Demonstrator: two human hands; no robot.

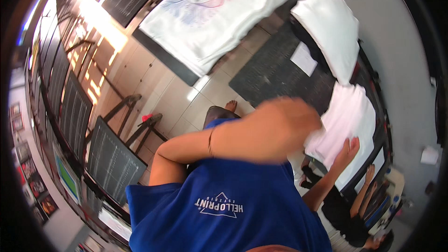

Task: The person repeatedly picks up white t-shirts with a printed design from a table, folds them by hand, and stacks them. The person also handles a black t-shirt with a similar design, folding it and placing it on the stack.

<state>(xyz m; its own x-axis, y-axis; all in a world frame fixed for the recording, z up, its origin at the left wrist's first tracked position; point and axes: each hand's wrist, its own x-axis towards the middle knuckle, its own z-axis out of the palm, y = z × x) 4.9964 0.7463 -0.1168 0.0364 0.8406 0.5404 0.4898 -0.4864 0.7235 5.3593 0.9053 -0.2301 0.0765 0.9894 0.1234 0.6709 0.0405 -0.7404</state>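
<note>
My left arm reaches across my body to the right. The left hand (pixel 291 123) is smeared by motion, its fingers curled down beside the near edge of a white garment (pixel 350 119); whether they grip the cloth I cannot make out. My right hand (pixel 345 154) rests at the lower part of that same garment, fingers stretched out over the white fabric. A larger white fabric pile (pixel 329 28) lies just beyond it on the dark table (pixel 270 67).
A printed white T-shirt (pixel 200 23) lies on a dark board at the far side. Paper (pixel 304 59) rests on the table. Dark screen frames (pixel 114 156) and wooden stands (pixel 128 107) line the left. Another person (pixel 343 210) in black works at the lower right.
</note>
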